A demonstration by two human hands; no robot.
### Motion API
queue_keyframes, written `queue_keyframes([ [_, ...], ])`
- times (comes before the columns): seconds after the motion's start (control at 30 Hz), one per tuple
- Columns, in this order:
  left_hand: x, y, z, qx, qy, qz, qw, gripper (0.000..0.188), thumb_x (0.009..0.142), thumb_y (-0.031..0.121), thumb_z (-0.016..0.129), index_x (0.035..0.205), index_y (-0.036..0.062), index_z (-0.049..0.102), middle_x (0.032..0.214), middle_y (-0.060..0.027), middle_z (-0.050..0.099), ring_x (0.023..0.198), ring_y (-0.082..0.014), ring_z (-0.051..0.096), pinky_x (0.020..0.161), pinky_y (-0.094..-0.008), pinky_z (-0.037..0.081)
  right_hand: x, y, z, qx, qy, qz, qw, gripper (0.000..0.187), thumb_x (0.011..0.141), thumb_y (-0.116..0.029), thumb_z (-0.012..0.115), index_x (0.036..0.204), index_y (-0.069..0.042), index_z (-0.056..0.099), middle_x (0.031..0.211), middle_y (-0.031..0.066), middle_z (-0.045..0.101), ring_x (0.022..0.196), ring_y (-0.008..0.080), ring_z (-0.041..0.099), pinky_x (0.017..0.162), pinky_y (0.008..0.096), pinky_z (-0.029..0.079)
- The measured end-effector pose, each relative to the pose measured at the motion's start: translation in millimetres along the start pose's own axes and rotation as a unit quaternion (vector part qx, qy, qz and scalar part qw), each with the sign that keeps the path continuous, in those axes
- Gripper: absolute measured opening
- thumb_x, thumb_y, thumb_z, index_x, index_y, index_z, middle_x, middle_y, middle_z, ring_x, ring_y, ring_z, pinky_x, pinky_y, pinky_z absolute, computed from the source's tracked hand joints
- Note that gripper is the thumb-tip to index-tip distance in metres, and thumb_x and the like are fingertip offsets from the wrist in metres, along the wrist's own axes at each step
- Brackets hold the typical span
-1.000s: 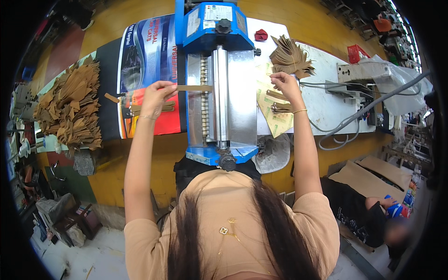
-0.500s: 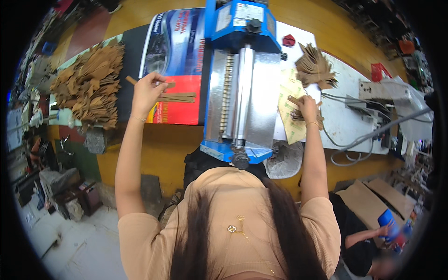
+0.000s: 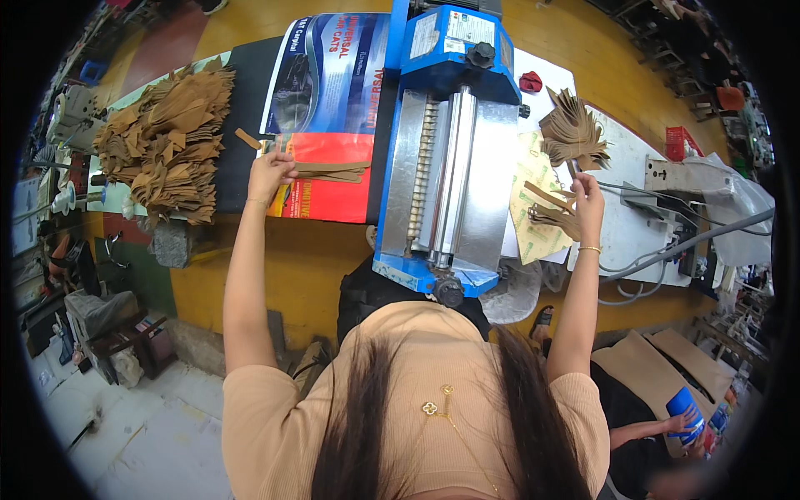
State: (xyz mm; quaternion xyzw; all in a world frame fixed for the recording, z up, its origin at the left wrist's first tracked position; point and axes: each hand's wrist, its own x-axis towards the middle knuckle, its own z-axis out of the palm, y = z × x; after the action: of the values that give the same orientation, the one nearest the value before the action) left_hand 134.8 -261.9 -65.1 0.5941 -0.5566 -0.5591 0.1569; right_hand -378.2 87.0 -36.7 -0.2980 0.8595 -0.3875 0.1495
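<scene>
My left hand [image 3: 272, 173] is closed at the left ends of several narrow brown strips [image 3: 337, 172] lying on a glossy printed sheet. One short brown strip [image 3: 247, 138] lies just beyond that hand, on the black mat. On the right, my right hand [image 3: 588, 200] pinches a thin dark brown strip [image 3: 572, 168], its far end near a fanned bundle of brown pieces [image 3: 573, 132]. Other strips [image 3: 553, 218] lie beside this hand on yellowish paper [image 3: 527, 170]. Between my hands stands a blue machine [image 3: 461, 57] with a long shiny roller [image 3: 459, 171].
A large heap of brown cut pieces [image 3: 171, 142] sits at the far left. Right of the machine, a white table [image 3: 627, 242] carries cables [image 3: 667, 250] and a red basket [image 3: 682, 143] stands behind. Another person's hand [image 3: 685, 423] holds something blue at the lower right.
My left hand has moved nearer to me, to the ends of the strips on the sheet. My right hand has shifted right, off the strips on the paper. The view has turned slightly.
</scene>
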Motion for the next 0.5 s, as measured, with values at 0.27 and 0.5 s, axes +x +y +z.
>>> queue_keyframes([
  [0.27,27,-37,13,0.153,0.132,0.157,0.967,0.029,0.082,0.007,0.064,0.111,0.0036,0.064,0.103,-0.0105,0.061,0.069,-0.0191,0.065,0.060,-0.0296,0.056,-3,-83,-1,0.161,-0.192,0.004,0.968,0.018,0.091,-0.015,0.060,0.104,-0.003,0.062,0.078,-0.0022,0.058,0.057,0.0019,0.045,0.050,0.0182,0.037],
  [0.5,-7,31,114,-0.061,-0.160,0.119,0.978,0.031,0.086,0.009,0.062,0.115,-0.0028,0.060,0.098,-0.0099,0.065,0.079,-0.0148,0.066,0.065,-0.0243,0.055,12,-125,72,-0.103,-0.349,-0.028,0.931,0.022,0.080,-0.021,0.069,0.090,-0.001,0.071,0.073,0.0060,0.068,0.064,0.0118,0.061,0.060,0.0270,0.048],
])
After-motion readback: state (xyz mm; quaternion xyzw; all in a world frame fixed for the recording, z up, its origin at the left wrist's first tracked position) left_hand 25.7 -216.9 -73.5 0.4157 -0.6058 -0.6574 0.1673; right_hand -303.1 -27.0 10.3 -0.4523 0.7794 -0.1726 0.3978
